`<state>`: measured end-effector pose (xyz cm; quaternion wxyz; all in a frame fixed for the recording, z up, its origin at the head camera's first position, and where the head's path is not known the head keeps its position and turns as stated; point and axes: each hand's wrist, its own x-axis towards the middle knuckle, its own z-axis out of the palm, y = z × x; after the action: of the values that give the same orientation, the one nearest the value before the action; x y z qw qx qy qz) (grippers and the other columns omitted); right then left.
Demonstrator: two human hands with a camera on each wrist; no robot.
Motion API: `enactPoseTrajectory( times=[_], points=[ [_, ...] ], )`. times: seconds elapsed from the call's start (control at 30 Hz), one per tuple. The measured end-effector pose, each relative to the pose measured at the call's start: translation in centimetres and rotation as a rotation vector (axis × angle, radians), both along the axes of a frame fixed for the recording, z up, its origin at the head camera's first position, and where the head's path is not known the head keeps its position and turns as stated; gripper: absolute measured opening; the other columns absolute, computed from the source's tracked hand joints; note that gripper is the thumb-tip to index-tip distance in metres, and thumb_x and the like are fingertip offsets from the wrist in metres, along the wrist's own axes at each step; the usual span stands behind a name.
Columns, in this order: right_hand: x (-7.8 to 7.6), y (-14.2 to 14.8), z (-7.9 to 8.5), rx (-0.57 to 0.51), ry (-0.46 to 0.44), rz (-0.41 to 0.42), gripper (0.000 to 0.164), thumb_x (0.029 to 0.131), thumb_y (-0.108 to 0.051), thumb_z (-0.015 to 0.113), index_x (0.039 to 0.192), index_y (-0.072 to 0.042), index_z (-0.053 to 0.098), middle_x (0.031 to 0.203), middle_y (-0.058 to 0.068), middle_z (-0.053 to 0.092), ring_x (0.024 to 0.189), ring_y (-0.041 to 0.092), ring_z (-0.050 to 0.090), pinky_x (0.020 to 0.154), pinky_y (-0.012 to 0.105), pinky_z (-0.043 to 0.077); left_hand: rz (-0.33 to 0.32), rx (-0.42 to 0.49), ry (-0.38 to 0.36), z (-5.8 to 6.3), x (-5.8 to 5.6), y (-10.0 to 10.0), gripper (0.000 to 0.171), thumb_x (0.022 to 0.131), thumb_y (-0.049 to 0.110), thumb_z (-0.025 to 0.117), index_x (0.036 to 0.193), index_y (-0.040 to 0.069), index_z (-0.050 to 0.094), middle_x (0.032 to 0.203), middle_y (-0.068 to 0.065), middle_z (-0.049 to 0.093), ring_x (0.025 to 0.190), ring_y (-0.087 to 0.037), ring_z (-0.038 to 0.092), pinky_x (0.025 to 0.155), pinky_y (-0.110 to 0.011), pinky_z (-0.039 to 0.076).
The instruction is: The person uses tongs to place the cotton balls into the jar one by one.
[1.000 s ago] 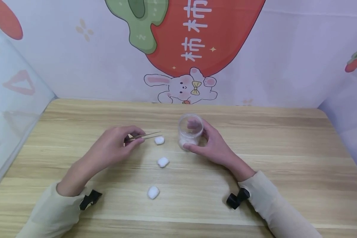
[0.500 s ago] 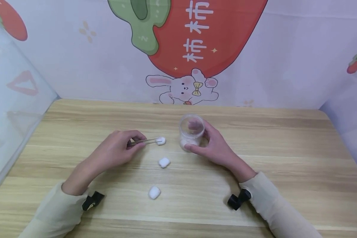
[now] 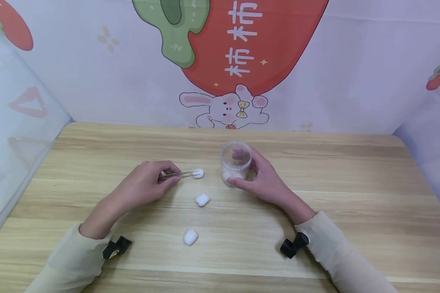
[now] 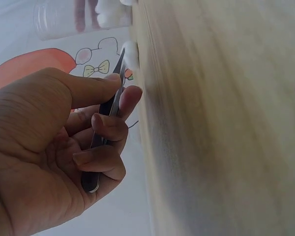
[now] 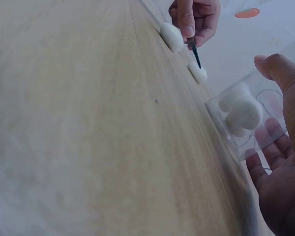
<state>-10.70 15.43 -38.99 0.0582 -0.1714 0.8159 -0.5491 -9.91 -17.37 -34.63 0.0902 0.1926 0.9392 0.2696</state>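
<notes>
My left hand (image 3: 146, 179) grips a pair of metal tweezers (image 4: 103, 132) between thumb and fingers. The tweezer tips lie right at a white cotton ball (image 3: 198, 173), the farthest of three on the table. Around the side of a clear round jar (image 3: 236, 156), my right hand (image 3: 262, 173) curls its thumb and fingers. That jar stands upright, open at the top, with several white cotton balls (image 5: 238, 109) at its bottom. Nearer the front are a second cotton ball (image 3: 202, 200) and a third cotton ball (image 3: 190, 237).
The wooden table (image 3: 352, 183) ends at a printed cloth backdrop (image 3: 315, 81) behind, with cloth sides left and right. A black camera mount (image 3: 116, 247) sits on the left sleeve, and another black mount (image 3: 294, 245) on the right one.
My left hand has moved slightly right, and the tweezers' tips have gone from beside the far cotton ball onto it, closing together somewhat. The right hand and jar stay in place.
</notes>
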Motion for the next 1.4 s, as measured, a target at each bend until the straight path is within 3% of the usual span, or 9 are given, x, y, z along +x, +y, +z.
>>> enactPoseTrajectory(
  times=[0.2, 0.47, 1.13, 1.4],
  points=[
    [0.04, 0.01, -0.04, 0.005, -0.008, -0.002, 0.081, 0.085, -0.024, 0.091, 0.154, -0.023, 0.048, 0.145, 0.000, 0.061, 0.139, 0.018, 0.056, 0.126, 0.050, 0.038, 0.008, -0.007, 0.002, -0.10, -0.05, 0.02, 0.012, 0.100, 0.018, 0.074, 0.111, 0.017, 0.079, 0.102, -0.002, 0.081, 0.074, -0.010, 0.061, 0.071, -0.030, 0.050],
    [-0.03, -0.01, 0.03, -0.001, -0.002, -0.001, 0.080, 0.085, -0.024, 0.091, 0.153, -0.023, 0.049, 0.144, 0.000, 0.062, 0.138, 0.019, 0.057, 0.125, 0.049, 0.039, 0.010, -0.008, 0.016, -0.17, -0.13, -0.09, 0.012, 0.100, 0.017, 0.073, 0.109, 0.015, 0.080, 0.101, -0.001, 0.081, 0.082, -0.011, 0.067, 0.077, -0.032, 0.053],
    [-0.10, -0.01, -0.20, 0.010, 0.006, 0.000, 0.081, 0.085, -0.025, 0.091, 0.154, -0.024, 0.048, 0.144, 0.000, 0.062, 0.137, 0.019, 0.057, 0.124, 0.050, 0.040, 0.005, 0.022, 0.044, -0.15, -0.13, -0.31, 0.011, 0.101, 0.018, 0.073, 0.108, 0.018, 0.082, 0.101, 0.000, 0.081, 0.077, -0.011, 0.059, 0.073, -0.030, 0.047],
    [-0.06, 0.08, -0.17, 0.013, 0.006, -0.003, 0.080, 0.084, -0.024, 0.091, 0.153, -0.023, 0.049, 0.143, 0.000, 0.063, 0.137, 0.018, 0.057, 0.122, 0.049, 0.041, 0.050, 0.031, 0.066, 0.04, -0.29, -0.21, 0.010, 0.101, 0.017, 0.073, 0.108, 0.016, 0.081, 0.088, 0.001, 0.074, 0.064, -0.012, 0.046, 0.060, -0.027, 0.038]
  ],
)
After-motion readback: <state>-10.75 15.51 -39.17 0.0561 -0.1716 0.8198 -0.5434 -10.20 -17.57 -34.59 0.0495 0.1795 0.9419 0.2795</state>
